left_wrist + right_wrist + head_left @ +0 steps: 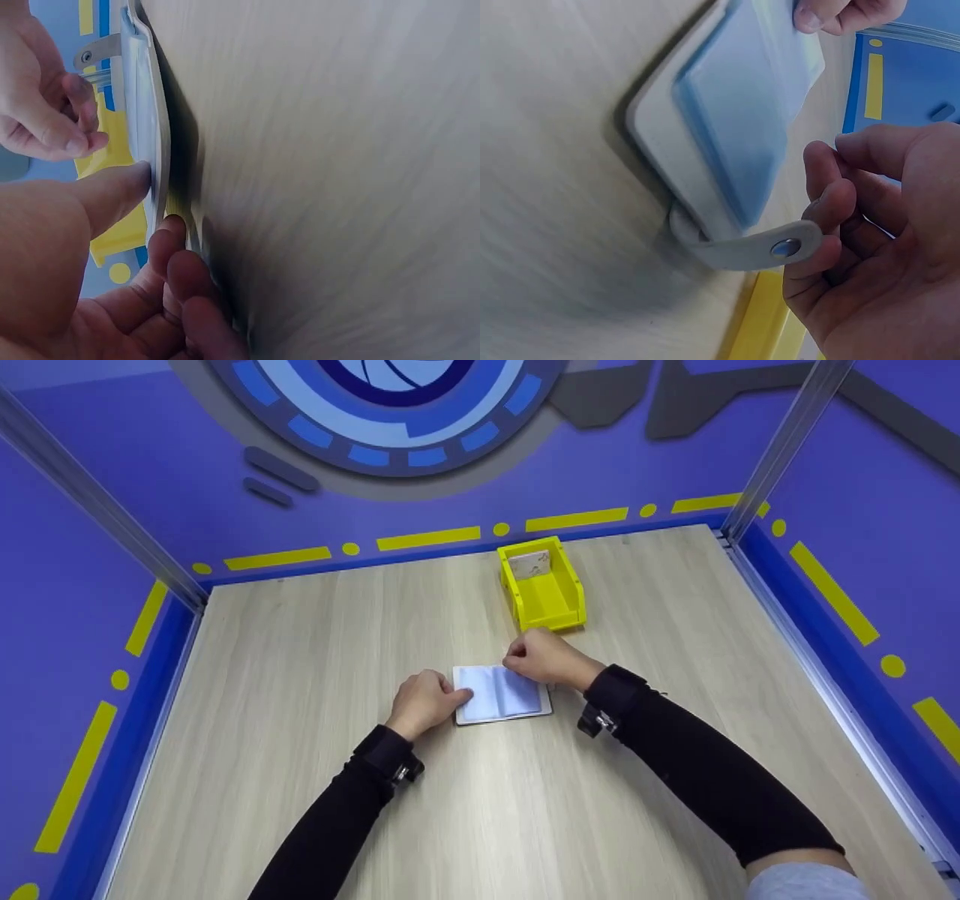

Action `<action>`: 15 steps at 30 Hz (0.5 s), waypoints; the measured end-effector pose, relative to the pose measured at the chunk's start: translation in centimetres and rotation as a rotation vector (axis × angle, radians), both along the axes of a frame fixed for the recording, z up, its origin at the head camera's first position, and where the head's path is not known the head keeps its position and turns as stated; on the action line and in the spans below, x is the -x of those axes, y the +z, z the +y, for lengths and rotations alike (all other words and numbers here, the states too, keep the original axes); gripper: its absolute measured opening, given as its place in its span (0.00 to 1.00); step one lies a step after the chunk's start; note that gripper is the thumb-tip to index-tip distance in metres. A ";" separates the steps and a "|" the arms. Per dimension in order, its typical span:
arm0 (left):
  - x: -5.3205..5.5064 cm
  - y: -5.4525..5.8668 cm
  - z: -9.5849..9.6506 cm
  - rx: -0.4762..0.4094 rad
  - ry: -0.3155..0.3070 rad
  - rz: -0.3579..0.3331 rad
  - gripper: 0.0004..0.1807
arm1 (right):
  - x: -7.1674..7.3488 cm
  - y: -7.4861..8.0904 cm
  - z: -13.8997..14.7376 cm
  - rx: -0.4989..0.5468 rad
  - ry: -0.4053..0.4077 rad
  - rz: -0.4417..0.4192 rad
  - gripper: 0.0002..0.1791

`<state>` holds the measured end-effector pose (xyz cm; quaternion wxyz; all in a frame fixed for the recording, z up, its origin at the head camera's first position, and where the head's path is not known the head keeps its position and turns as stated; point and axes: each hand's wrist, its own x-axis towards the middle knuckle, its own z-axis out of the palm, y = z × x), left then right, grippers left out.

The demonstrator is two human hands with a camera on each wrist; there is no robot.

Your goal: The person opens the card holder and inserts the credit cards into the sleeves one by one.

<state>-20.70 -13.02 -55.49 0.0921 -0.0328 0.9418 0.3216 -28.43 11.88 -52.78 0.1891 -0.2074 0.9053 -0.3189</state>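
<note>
A pale card holder (498, 716) lies spread out on the wooden table, its clear bluish plastic sleeves (731, 127) facing up. My left hand (426, 703) pinches its left edge; in the left wrist view the thumb lies on the sleeves and the fingers curl below the cover. Above the right half is my right hand (551, 658), fingers loosely bent and thumb close to the index finger. Nothing shows between them in the right wrist view. A strap (757, 249) with a metal snap sticks out from the holder's edge beside the right fingers.
Behind the right hand stands a yellow open-front bin (547, 619), with a small pale patterned piece (530, 564) against its back wall. Blue printed panels (420, 521) border the table (300, 660) at the back and both sides.
</note>
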 end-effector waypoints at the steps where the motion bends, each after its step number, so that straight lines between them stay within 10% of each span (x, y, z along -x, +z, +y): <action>1: 0.0 0.0 0.0 -0.002 0.002 -0.003 0.24 | 0.0 0.1 0.2 -0.002 -0.001 -0.009 0.14; 15: 0.1 -0.4 0.0 0.005 -0.006 0.010 0.27 | 3.0 4.1 3.2 0.014 -0.144 0.039 0.16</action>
